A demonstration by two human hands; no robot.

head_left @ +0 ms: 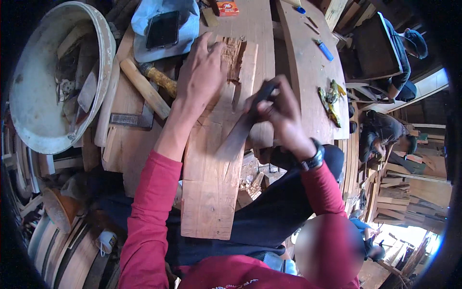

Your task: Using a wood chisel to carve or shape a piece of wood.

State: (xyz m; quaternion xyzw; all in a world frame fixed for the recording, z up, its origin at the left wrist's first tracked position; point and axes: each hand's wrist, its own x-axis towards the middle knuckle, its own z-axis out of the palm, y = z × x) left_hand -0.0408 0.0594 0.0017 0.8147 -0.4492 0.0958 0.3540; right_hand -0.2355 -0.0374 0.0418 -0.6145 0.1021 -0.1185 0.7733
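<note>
A thick wooden board (207,207) slopes down toward my lap, its upper end on the bench. Near that end is a rough, splintered hollow (234,60). My left hand (204,70) grips the board beside this hollow, fingers bent over its left side. My right hand (279,108), with a dark watch on the wrist, is closed round the dark handle of a tool. The tool's pale, widening blade (233,142) points down-left over the board's right part; motion smears it, so its exact kind is unclear. Left of my left hand lies a yellowish tool handle (161,79).
A large whitish tub (103,53) with wood and tools stands left. Nearby are a rounded wooden piece (144,89) and a metal square (132,119). A phone (162,30) lies on light-blue material. Right are a blue lighter (325,50) and yellow-green peels (331,103). Other people work farther right.
</note>
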